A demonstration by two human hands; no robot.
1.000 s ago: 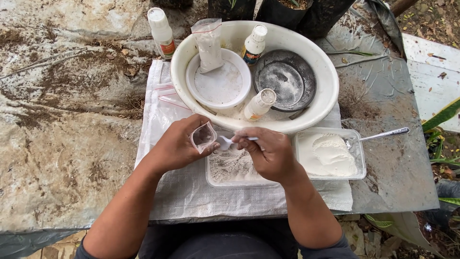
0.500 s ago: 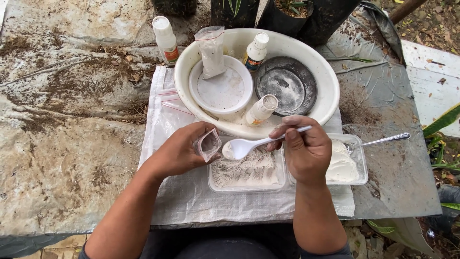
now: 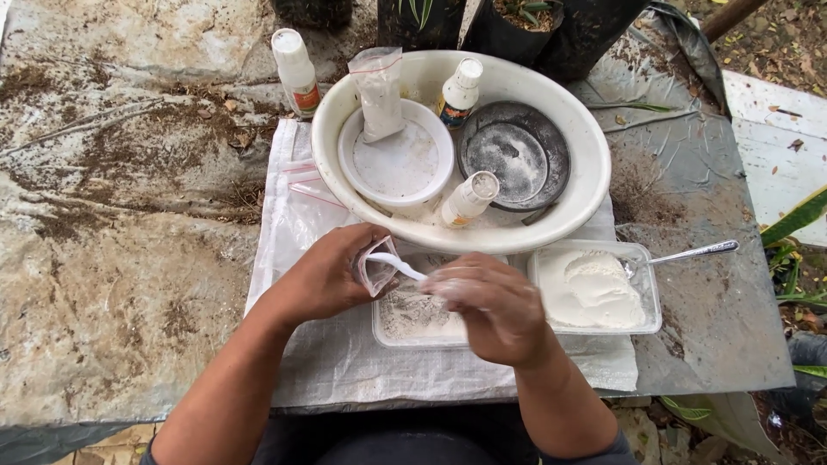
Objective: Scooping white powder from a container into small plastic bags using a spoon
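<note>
2 trays (image 3: 594, 293) lie side by side before the basin (image 3: 586, 172), which holds 2 bottles (image 3: 468, 200).

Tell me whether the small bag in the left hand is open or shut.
Open: the left hand holds the small bag mouth-up, and a white spoon enters it.

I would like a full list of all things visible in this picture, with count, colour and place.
small plastic bag: 1, clear, in the left hand
spoon: 1, white, tip inside that bag
trays: 2, clear, one under the hands, one at right with white powder
metal spoon: 1, silver, in right tray
basin: 1, cream, behind the trays
bottles: 3, white, two in the basin, one outside at left
powder bag: 1, clear, in basin
woven sheet: 1, white, under all
left hand: grip on bag
right hand: grip on white spoon
</note>
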